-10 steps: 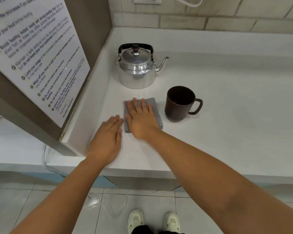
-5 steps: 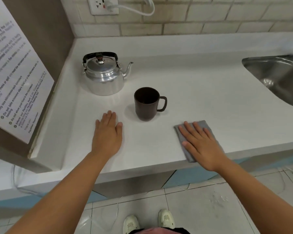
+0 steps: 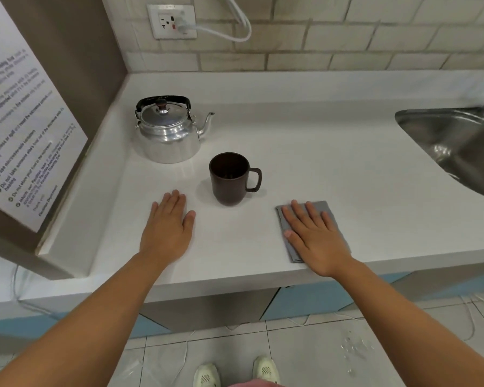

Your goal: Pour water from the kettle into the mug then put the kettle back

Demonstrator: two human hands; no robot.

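A shiny metal kettle with a black handle stands upright at the back left of the white counter, spout pointing right. A dark brown mug stands just in front and to the right of it, handle to the right. My left hand lies flat on the counter, left of and nearer than the mug, fingers together, holding nothing. My right hand rests flat on a folded grey cloth near the counter's front edge, right of the mug.
A steel sink is set into the counter at the right. A brown panel with a printed notice walls off the left side. A wall socket with a white cable sits above the kettle. Tiled floor and shoes show below.
My right hand slid the grey cloth from in front of the kettle to the right of the mug, then stopped. My left hand stays flat on the counter.
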